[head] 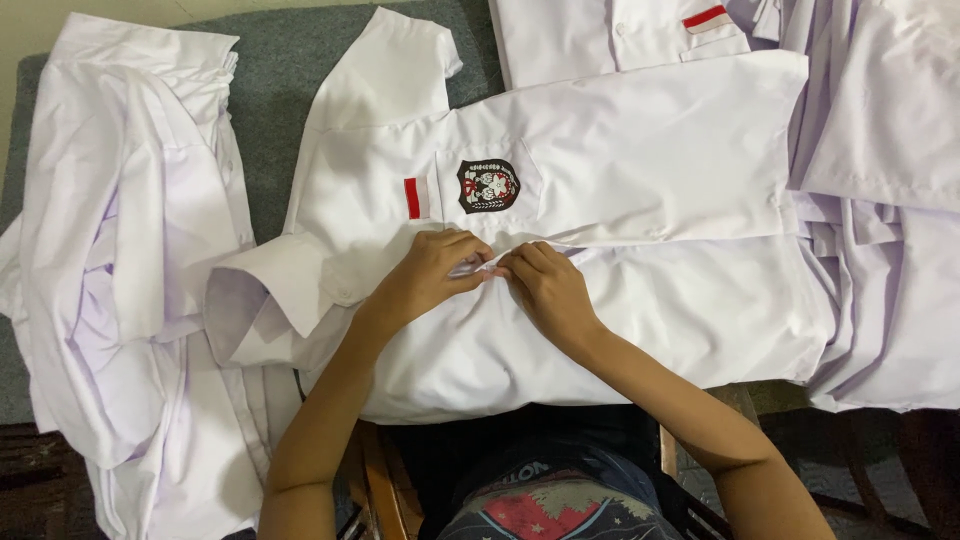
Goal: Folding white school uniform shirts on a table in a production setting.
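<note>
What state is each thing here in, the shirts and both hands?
White shirt: laid flat, front placket pinched at the middle.
Left hand: fingers closed on the placket.
Right hand: fingers closed on the placket.
Shirt pile on the left: crumpled.
Shirts on the right: heaped, overlapping.

place: garment workroom | evidence: white uniform shirts [640, 150] heaped over grey-covered table [270, 90]

Worktop [275, 90] covered in grey cloth. Crumpled white shirts [130, 250] heaped along its left edge. More white garments [880, 200] piled at right edge (one at far edge shows a red-white stripe [705, 17]). Wooden chair frame [375, 480] below near edge.
</note>
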